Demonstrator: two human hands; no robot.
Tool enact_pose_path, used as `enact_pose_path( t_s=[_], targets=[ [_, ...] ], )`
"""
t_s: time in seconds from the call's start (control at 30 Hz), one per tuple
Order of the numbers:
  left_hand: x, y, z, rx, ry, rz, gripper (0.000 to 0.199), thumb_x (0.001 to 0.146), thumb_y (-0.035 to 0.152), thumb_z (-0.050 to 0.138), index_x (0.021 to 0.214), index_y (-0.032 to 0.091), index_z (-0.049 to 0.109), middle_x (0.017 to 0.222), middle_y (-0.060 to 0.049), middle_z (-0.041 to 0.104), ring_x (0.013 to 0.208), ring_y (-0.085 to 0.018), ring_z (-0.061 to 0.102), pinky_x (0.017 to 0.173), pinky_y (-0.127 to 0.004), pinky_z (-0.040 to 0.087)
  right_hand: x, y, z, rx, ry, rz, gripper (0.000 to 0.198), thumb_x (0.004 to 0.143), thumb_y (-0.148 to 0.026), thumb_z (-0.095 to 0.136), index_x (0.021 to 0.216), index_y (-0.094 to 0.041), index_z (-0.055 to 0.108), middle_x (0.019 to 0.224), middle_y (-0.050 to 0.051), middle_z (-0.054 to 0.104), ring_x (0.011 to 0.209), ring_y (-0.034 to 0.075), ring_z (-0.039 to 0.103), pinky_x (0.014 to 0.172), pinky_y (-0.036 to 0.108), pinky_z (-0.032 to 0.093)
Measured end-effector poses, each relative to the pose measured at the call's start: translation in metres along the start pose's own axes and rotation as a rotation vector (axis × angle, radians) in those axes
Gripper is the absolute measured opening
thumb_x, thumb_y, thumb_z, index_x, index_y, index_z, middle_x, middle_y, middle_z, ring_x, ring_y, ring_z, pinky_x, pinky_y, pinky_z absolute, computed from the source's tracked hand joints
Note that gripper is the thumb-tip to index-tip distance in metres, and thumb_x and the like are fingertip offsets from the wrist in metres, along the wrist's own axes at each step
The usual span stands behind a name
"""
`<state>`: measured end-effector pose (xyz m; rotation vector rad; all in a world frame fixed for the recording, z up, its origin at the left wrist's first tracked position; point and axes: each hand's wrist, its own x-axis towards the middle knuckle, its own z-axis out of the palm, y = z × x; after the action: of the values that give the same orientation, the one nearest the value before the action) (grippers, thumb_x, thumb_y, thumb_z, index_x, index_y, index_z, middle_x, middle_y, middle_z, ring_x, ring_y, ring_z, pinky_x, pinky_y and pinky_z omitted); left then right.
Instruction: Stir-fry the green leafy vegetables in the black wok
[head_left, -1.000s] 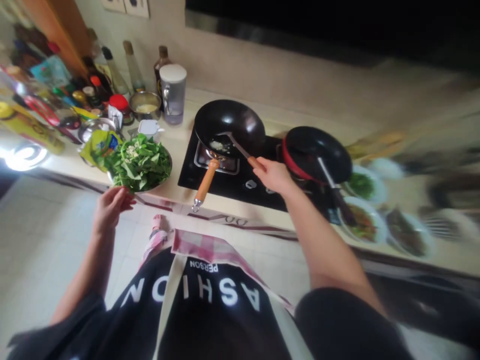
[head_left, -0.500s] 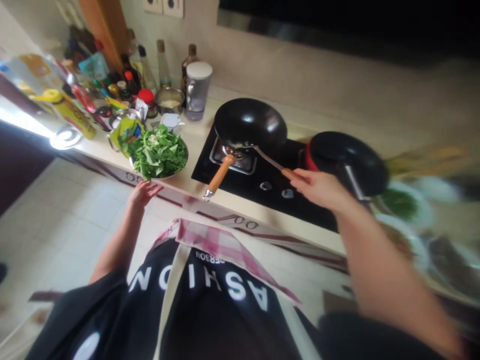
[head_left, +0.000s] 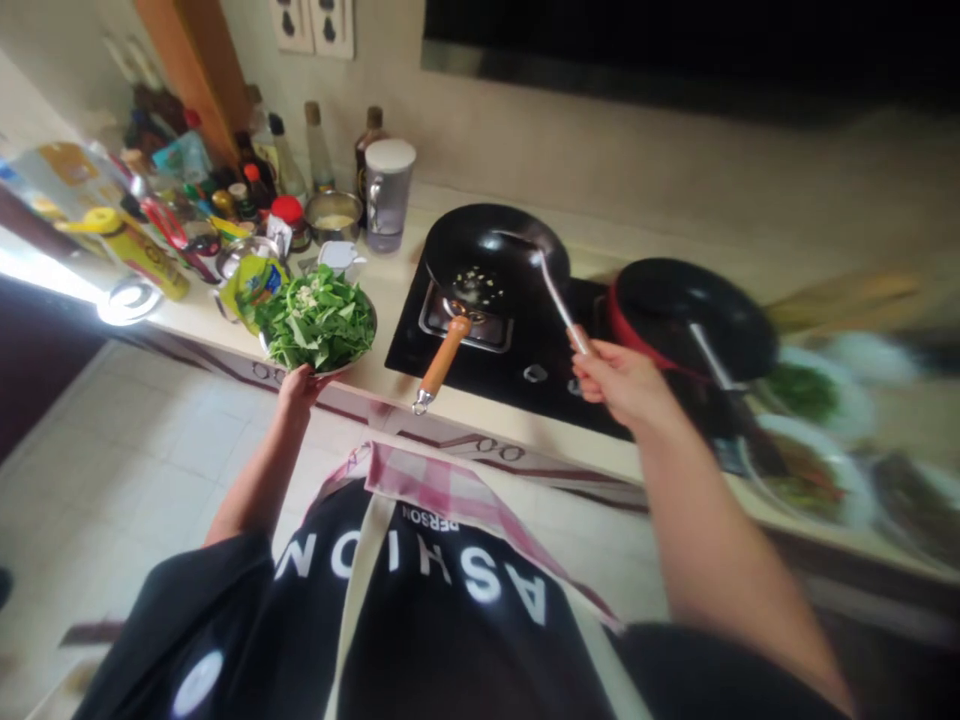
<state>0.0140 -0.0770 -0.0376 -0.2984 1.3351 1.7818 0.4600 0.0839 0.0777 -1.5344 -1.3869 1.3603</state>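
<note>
My right hand (head_left: 611,378) is closed around the wooden handle of a metal spatula (head_left: 556,293). The spatula's blade reaches into the right side of a black wok (head_left: 454,245), where small pale chopped pieces, like garlic, lie at the bottom. The wok sits on the left burner, its wooden handle (head_left: 444,358) pointing toward me. At the left, my left hand (head_left: 301,388) grips the near rim of a bowl (head_left: 346,368), thumb on top and fingers partly hidden underneath. Heaped in that bowl are leafy greens (head_left: 322,325), with chopped pale bits on top.
A red-sided black pan (head_left: 690,310) stands on the right burner, a second utensil (head_left: 712,355) at its edge. Plates of food (head_left: 810,395) line the right counter. Behind the bowl stand a lidded jug (head_left: 388,205), a small metal pot (head_left: 334,215) and several bottles.
My left hand has moved up from below the bowl and taken hold of its rim. The spatula has shifted up and right in the wok, and the chopped pieces now show.
</note>
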Motion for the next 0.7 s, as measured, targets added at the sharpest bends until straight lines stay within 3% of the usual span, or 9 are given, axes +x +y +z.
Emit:
enact_pose_path(
  t_s=[0.13, 0.23, 0.3, 0.4, 0.5, 0.6, 0.7],
  targets=[
    [-0.012, 0.000, -0.010, 0.023, -0.108, 0.004, 0.051, 0.070, -0.005, 0.054, 0.115, 0.015, 0.066, 0.099, -0.013, 0.077, 0.104, -0.033, 0.076, 0.083, -0.049, 0.068, -0.004, 0.000, 0.005, 0.106, 0.044, -0.030, 0.047, 0.059, -0.034, 0.081, 0.101, -0.021, 0.064, 0.065, -0.003, 0.052, 0.048, 0.008, 0.041, 0.040, 0.019, 0.027],
    [-0.030, -0.002, -0.024, 0.054, -0.145, 0.001, 0.050, 0.069, -0.003, 0.057, 0.113, 0.017, 0.068, 0.105, -0.014, 0.078, 0.125, -0.040, 0.067, 0.090, -0.054, 0.066, -0.006, 0.008, 0.003, 0.236, -0.068, 0.037, 0.052, 0.062, -0.032, 0.080, 0.108, -0.022, 0.059, 0.070, -0.002, 0.057, 0.047, 0.006, 0.039, 0.041, 0.017, 0.023],
    [-0.045, -0.001, -0.030, 0.068, -0.133, -0.005, 0.049, 0.069, -0.003, 0.058, 0.112, 0.019, 0.069, 0.107, -0.015, 0.078, 0.133, -0.041, 0.061, 0.094, -0.056, 0.064, -0.008, 0.016, 0.004, 0.263, -0.111, 0.066, 0.052, 0.062, -0.030, 0.079, 0.110, -0.021, 0.060, 0.065, -0.004, 0.054, 0.044, 0.004, 0.033, 0.040, 0.016, 0.019],
    [-0.067, 0.011, -0.026, 0.094, -0.140, 0.008, 0.051, 0.069, -0.005, 0.057, 0.111, 0.021, 0.071, 0.109, -0.012, 0.078, 0.137, -0.040, 0.058, 0.098, -0.056, 0.062, -0.010, 0.027, 0.004, 0.249, -0.078, -0.004, 0.067, 0.060, -0.029, 0.081, 0.124, -0.019, 0.063, 0.060, -0.008, 0.049, 0.043, 0.003, 0.032, 0.039, 0.016, 0.022],
    [-0.089, 0.033, -0.001, 0.114, -0.193, 0.043, 0.054, 0.070, -0.006, 0.057, 0.115, 0.020, 0.070, 0.112, -0.011, 0.078, 0.133, -0.038, 0.062, 0.101, -0.056, 0.060, -0.011, 0.036, 0.004, 0.173, -0.021, -0.039, 0.087, 0.060, -0.034, 0.082, 0.143, -0.019, 0.058, 0.060, -0.008, 0.049, 0.043, 0.005, 0.037, 0.039, 0.018, 0.029],
    [-0.108, 0.055, 0.043, 0.116, -0.247, 0.046, 0.060, 0.070, -0.006, 0.056, 0.124, 0.018, 0.066, 0.113, -0.012, 0.077, 0.119, -0.036, 0.071, 0.096, -0.058, 0.062, -0.014, 0.036, 0.001, 0.007, 0.099, -0.102, 0.087, 0.067, -0.046, 0.081, 0.145, -0.016, 0.061, 0.062, -0.005, 0.054, 0.045, 0.007, 0.043, 0.040, 0.021, 0.035],
    [-0.122, 0.070, 0.094, 0.124, -0.237, 0.058, 0.065, 0.064, -0.010, 0.049, 0.123, 0.013, 0.064, 0.102, -0.011, 0.078, 0.102, -0.032, 0.077, 0.088, -0.052, 0.066, -0.023, 0.025, 0.002, -0.187, 0.201, -0.358, 0.080, 0.077, -0.058, 0.075, 0.141, -0.011, 0.066, 0.064, 0.001, 0.061, 0.048, 0.011, 0.048, 0.045, 0.025, 0.042]
  ],
)
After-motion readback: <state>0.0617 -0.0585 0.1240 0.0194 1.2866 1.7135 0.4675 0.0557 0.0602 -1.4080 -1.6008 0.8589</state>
